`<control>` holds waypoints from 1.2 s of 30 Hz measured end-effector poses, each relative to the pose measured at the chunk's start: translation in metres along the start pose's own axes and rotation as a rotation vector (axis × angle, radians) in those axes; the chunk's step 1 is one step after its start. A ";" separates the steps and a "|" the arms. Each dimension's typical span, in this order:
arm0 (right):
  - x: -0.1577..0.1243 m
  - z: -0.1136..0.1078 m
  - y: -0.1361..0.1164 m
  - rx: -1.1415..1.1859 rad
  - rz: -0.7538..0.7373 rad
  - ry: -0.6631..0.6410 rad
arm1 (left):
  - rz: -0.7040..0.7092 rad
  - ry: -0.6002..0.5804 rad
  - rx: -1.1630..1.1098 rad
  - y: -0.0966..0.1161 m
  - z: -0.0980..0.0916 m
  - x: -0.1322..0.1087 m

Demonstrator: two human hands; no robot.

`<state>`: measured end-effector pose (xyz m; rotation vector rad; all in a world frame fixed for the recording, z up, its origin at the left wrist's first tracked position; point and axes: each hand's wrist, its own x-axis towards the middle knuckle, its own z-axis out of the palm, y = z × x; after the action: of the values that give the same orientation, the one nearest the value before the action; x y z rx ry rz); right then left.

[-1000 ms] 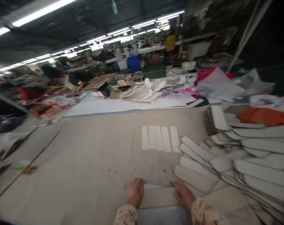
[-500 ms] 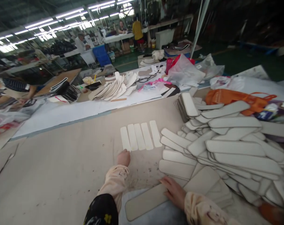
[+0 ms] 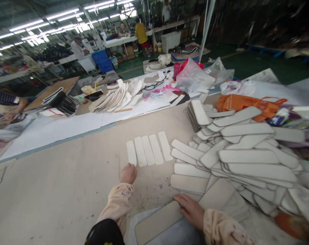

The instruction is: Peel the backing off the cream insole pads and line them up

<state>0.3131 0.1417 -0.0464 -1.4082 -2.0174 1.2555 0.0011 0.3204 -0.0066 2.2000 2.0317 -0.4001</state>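
Observation:
Several pale strips point(image 3: 144, 149) lie side by side on the beige tabletop point(image 3: 75, 170). My left hand point(image 3: 128, 173) is closed at the near end of the leftmost strip point(image 3: 131, 153), its fingertips touching that end. Lower right, my right hand point(image 3: 189, 208) rests with fingers together on the far right end of a larger beige rounded panel point(image 3: 157, 223). That panel lies over a whitish sheet point(image 3: 131, 223) near the bottom edge. To the right spreads a large heap of similar rounded panels point(image 3: 248, 156).
Beyond the beige surface are a fanned pile of pale pieces point(image 3: 121, 97), a clear plastic bag point(image 3: 192, 78) and an orange bag point(image 3: 246, 103). A co-worker's hand point(image 3: 10, 114) shows at the far left, near a dark stack point(image 3: 64, 105). Other people are in the background.
The whole view has shifted slightly. My left hand stays at the near end of the leftmost strip, and my right hand stays on the larger panel.

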 end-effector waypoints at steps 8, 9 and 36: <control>0.024 -0.002 -0.019 0.318 0.152 0.178 | 0.097 0.335 -0.552 -0.015 -0.068 -0.141; 0.030 0.000 -0.021 0.393 0.202 0.192 | 0.111 0.305 -0.634 -0.013 -0.075 -0.161; -0.019 0.020 -0.009 0.112 0.648 -0.031 | -0.559 -0.243 -1.289 -0.001 0.083 -0.263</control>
<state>0.3018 0.1147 -0.0465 -2.0818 -1.5127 1.6097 -0.0261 0.0467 -0.0138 0.7864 1.8387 0.4811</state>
